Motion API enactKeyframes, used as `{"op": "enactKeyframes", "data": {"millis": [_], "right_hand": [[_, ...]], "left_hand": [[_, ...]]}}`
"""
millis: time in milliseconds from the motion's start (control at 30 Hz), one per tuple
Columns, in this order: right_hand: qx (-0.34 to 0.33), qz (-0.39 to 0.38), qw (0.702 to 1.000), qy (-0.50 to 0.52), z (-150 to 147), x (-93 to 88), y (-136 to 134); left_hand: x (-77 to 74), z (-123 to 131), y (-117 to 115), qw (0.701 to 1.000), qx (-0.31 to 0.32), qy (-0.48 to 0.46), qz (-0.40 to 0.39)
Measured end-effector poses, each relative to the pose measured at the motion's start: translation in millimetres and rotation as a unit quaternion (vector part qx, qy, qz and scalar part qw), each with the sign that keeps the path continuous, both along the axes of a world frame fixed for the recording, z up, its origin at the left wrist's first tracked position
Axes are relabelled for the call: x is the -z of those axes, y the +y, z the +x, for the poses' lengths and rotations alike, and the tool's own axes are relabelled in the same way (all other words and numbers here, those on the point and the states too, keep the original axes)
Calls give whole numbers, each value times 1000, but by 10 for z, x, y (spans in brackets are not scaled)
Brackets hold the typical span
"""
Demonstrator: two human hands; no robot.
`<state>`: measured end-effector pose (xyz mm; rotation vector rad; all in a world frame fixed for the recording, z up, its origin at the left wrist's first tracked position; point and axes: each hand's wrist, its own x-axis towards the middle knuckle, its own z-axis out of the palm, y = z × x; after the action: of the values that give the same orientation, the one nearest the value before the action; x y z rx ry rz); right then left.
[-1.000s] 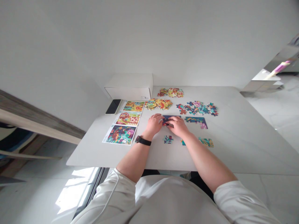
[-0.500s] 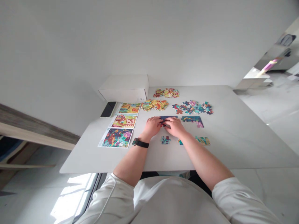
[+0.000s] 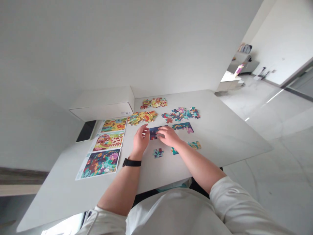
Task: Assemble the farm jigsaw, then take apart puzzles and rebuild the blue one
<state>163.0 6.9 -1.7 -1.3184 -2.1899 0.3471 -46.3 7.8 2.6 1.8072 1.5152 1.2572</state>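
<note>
While the left hand [image 3: 141, 139] stands open just beside a dark blue jigsaw section [image 3: 154, 133] on the white table [image 3: 220, 137], the right hand [image 3: 168, 136] rests on its edge, its grip impossible to tell.

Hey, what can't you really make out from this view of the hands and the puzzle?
All from the head view:
- Dark puzzle section: its right part is hidden under the right hand, so I can't tell whether that hand holds a piece.
- Loose multicoloured pieces: too small to follow their pictures.
- Printed label on the white cardboard box: too small to read.
</note>
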Motion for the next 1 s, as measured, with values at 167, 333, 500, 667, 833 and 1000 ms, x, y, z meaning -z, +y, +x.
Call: {"op": "enactKeyframes", "data": {"millis": [167, 333, 500, 667, 833, 1000], "right_hand": [[-6, -14, 1000, -14, -8, -70, -28], [31, -40, 998, -46, 44, -91, -30], [54, -62, 995, -58, 101, -78, -12], [65, -49, 997, 17, 90, -105, 3], [71, -65, 990, 106, 321, -328, 103], [209, -106, 968, 94, 1203, -594, 420]], "left_hand": [[13, 15, 54, 996, -37, -40, -67], [11, 11, 89, 994, -57, -38, -86], [10, 5, 92, 994, -57, -21, -89], [29, -105, 137, 994, -90, -19, -64], [86, -232, 178, 989, -135, -30, -59], [106, -235, 205, 989, -123, -32, -75]]}}
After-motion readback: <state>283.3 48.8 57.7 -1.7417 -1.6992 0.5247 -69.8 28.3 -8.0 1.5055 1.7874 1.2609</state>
